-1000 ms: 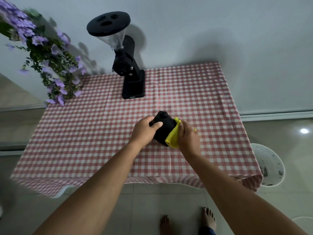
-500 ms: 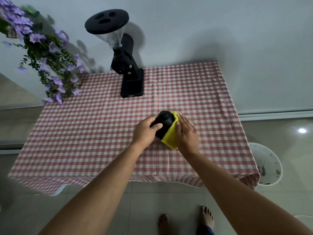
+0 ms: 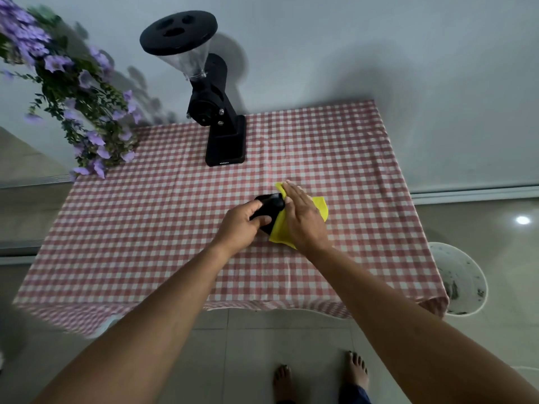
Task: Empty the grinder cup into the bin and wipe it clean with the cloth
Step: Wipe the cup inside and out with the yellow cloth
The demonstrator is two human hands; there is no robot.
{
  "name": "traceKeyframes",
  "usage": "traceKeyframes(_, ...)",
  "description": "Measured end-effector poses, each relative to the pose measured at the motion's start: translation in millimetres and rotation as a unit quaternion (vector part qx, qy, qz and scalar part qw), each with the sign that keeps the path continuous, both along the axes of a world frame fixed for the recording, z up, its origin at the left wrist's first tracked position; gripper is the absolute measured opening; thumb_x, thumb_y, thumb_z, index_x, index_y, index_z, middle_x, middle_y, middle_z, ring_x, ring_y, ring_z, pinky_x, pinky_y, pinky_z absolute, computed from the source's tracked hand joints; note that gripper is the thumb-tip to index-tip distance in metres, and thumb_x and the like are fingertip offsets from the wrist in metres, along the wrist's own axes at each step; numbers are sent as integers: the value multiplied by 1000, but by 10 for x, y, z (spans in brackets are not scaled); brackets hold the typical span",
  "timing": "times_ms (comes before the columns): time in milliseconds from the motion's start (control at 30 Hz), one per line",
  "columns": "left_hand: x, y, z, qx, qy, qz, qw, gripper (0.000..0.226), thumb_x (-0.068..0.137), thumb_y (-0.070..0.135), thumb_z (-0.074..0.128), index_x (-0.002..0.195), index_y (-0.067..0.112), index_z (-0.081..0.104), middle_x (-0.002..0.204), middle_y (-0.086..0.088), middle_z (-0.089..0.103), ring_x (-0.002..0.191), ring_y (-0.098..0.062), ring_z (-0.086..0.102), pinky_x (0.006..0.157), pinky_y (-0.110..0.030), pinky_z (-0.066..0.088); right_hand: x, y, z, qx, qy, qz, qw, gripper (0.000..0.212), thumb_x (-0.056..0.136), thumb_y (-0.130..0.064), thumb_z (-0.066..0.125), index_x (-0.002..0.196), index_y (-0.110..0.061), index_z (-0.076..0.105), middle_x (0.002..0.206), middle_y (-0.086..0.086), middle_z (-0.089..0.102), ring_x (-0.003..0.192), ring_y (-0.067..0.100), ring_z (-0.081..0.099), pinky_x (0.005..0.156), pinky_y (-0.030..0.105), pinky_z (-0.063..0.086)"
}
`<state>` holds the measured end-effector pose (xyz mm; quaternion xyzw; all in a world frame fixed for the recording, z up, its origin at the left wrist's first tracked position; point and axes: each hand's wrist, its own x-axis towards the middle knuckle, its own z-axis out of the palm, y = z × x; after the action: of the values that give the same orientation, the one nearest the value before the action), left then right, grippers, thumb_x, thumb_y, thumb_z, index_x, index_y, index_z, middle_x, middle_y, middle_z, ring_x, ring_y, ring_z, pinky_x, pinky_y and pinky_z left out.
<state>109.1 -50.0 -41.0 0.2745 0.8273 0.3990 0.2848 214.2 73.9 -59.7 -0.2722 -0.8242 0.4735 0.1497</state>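
While the left hand (image 3: pixel 243 221) clamps the black grinder cup (image 3: pixel 269 208) lying tilted on the checked tablecloth (image 3: pixel 145 228), its far end pointing away, the right hand (image 3: pixel 303 220), fingers extended, presses the yellow cloth (image 3: pixel 319 207) against its right side.

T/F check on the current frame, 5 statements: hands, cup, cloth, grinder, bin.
1. The left hand grips the black grinder cup. True.
2. The right hand is clenched in a fist. False: it lies flat, fingers extended, on the yellow cloth.
3. The cloth is blue. False: yellow.
4. The grinder stands at the table's far edge by the wall. True.
5. The bin sits on the table. False: it is on the floor, at the table's right.
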Motion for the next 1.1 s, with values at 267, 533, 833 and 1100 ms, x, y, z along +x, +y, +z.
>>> traceKeyframes(267, 48, -59, -13, 21, 1, 27, 999, 9, 99, 18, 62, 105, 22, 68, 102, 8, 73, 100, -9, 68, 73, -10, 49, -26, 1, -194, -28, -56, -48, 997, 50, 105, -36, 21, 153, -23, 29, 160, -2, 28, 149, 17, 18, 122, 41, 15)
traceKeyframes(533, 32, -86, -58, 7, -23, 42, 999, 18, 97, 21, 65, 115, 16, 68, 113, 0, 73, 111, -17, 68, 96, -28, 54, -33, 71, -254, -19, -29, -59, 998, 47, 104, -39, 21, 147, -32, 38, 153, -5, 40, 141, 16, 34, 117, 42, 27)
traceKeyframes(833, 85, 65, 213, -62, 26, 55, 996, 53, 87, 65, 62, 126, 30, 66, 122, 13, 64, 111, -7, 58, 85, -22, 48, 93, -54, -174, 7, -24, -104, 994, 42, 104, -38, 30, 138, -23, 51, 139, 0, 57, 124, 21, 55, 100, 40, 47)
traceKeyframes(1100, 75, 36, 171, -47, 10, 73, 996, 40, 92, 42, 67, 130, 30, 68, 133, 6, 68, 119, -11, 65, 103, -34, 53, 121, -11, -70, -29, 41, -166, 985, 39, 103, -40, 34, 126, -23, 61, 114, -1, 70, 107, 18, 62, 89, 37, 50)
